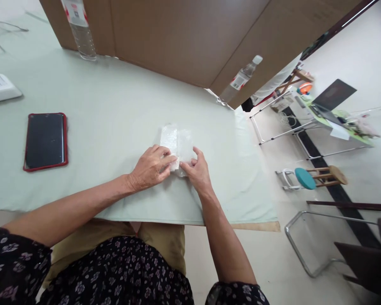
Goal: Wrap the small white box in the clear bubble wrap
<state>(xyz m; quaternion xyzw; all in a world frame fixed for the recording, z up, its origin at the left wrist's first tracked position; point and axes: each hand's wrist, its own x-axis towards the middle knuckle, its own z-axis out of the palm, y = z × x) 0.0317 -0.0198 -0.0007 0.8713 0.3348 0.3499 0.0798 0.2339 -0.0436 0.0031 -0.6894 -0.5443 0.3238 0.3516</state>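
Note:
A small piece of clear bubble wrap [169, 134] lies on the pale green tablecloth in front of me. Its left part looks thicker and whiter, as if folded over; the thinner right part [186, 137] lies flat and see-through. Whether anything is inside it, I cannot tell. My left hand [151, 165] is closed on the near left edge, thumb and fingertips pressed to the wrap. At the near right edge is my right hand [197, 171], its thumb touching the wrap and its index finger held apart, with the other fingers loosely curled.
A tablet [46, 141] in a red case and a white device [1, 88] lie at the left. Along the back stands a large cardboard panel [165, 38], with plastic bottles [82, 38] [238, 81] against it. Stools [305, 178] and a laptop table [336, 123] stand to the right.

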